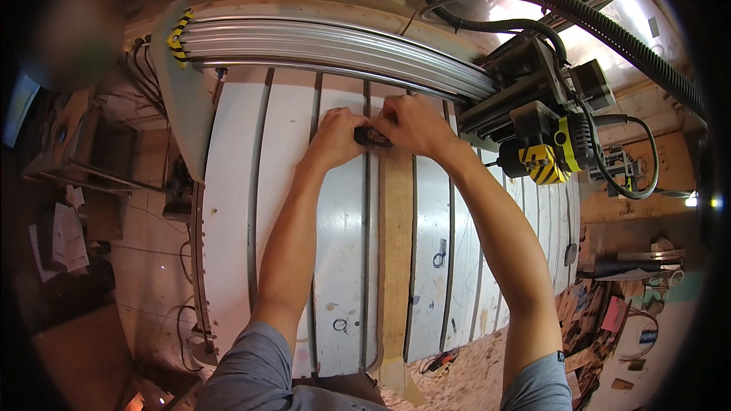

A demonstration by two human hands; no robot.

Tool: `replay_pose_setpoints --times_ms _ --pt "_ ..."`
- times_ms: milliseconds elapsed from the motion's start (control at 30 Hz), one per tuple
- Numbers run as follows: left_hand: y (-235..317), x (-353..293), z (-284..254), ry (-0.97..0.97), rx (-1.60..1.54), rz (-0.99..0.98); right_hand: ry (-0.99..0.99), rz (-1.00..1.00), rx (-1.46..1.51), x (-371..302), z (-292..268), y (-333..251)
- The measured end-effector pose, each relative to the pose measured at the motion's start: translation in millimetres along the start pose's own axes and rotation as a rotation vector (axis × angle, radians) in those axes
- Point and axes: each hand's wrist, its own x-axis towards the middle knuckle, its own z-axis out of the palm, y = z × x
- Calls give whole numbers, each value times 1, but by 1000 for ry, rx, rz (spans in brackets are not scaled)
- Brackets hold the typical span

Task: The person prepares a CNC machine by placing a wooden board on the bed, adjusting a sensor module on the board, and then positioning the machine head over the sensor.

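Observation:
Both my hands meet at the far end of a long wooden board [396, 251] that lies lengthwise on a white slotted machine bed [339, 213]. Between them sits a small dark piece [371, 137] with a brownish middle; its exact kind is not clear. My left hand [337, 137] has its fingers closed on the left side of this piece. From the right, my right hand [410, 125] is bent over it, fingers curled and pressed against its top. The fingertips are partly hidden behind the knuckles.
A metal gantry beam [335, 49] spans just beyond my hands. At its right end hangs a black and yellow spindle head [544, 156] with a thick corrugated hose [579, 19] above. A black ring [339, 325] and a small looped item [439, 255] lie on the bed.

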Motion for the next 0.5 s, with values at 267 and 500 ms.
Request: replay_pose_setpoints --times_ms 267,500 --pt "1 3 5 -19 26 -28 87 -362 -350 2 18 4" --pt "-4 4 7 -46 -89 -28 22 252 154 14 26 4"
